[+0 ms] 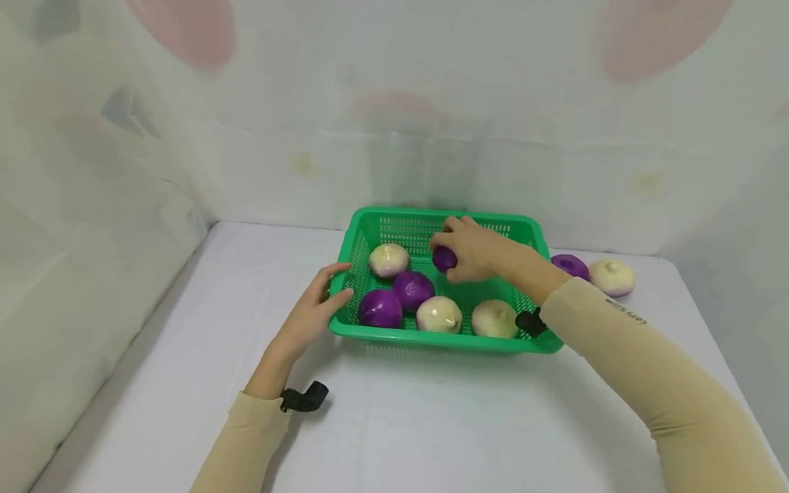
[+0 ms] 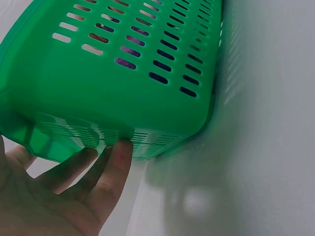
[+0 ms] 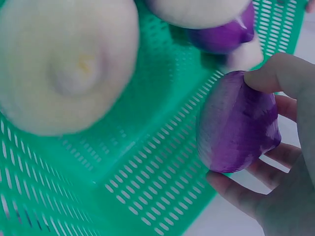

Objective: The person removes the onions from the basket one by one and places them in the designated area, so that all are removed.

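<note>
A green basket (image 1: 446, 339) holds several round turnips, some showing glossy purple, others white. Inside its far half, my right hand (image 1: 474, 252) grips a purple turnip (image 3: 238, 123) between thumb and fingertips. The right wrist view shows that turnip above the basket's slotted wall, streaked and paler on one side. My left hand (image 1: 310, 309) is at the basket's left rim, fingers spread and fairly straight. In the left wrist view its fingertips (image 2: 120, 150) touch the slotted outer wall. Below the held turnip lie a white turnip (image 1: 389, 261) and a purple turnip (image 1: 413, 290).
Outside the basket on the right, a purple turnip (image 1: 571, 266) and a white turnip (image 1: 612, 277) lie side by side on the white table (image 1: 420, 437). A pale patterned sheet (image 1: 272, 110) hangs behind and at the sides. Black wrist cameras are strapped at both wrists.
</note>
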### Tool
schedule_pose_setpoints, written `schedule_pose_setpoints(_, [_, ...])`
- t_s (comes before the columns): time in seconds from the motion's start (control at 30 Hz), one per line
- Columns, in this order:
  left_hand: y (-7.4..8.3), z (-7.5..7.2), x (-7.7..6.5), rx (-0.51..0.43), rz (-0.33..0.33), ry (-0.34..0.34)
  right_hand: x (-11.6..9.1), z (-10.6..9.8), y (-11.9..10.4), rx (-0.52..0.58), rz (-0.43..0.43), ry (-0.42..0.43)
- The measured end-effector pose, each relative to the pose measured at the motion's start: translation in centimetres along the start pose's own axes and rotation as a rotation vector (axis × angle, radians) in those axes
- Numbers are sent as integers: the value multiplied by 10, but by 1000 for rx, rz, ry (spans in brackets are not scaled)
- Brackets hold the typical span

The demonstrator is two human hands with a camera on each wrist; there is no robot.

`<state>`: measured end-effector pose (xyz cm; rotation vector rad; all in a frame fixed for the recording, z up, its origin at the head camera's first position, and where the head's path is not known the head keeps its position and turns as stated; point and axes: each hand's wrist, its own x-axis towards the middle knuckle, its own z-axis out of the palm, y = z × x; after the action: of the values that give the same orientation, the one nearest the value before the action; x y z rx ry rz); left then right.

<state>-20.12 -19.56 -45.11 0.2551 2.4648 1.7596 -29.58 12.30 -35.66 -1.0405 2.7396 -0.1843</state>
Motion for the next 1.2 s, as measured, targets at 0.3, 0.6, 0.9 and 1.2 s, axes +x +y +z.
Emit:
schedule_pose_setpoints(0.3, [15, 3, -4, -20, -27, -32, -19, -24, -7, -9, -4, 52])
schedule_pose_setpoints(0.6, [36, 4, -12, -31, -13, -27, -41, -35, -9, 14, -62, 145])
schedule_pose_setpoints(0.9, [35, 3, -11, -35, -12, -28, -63, -30, -13, -21, -102, 188])
schedule_pose_setpoints(1.2, [7, 3, -1, -39, 15, -16, -92, -27, -10, 57, -56, 260])
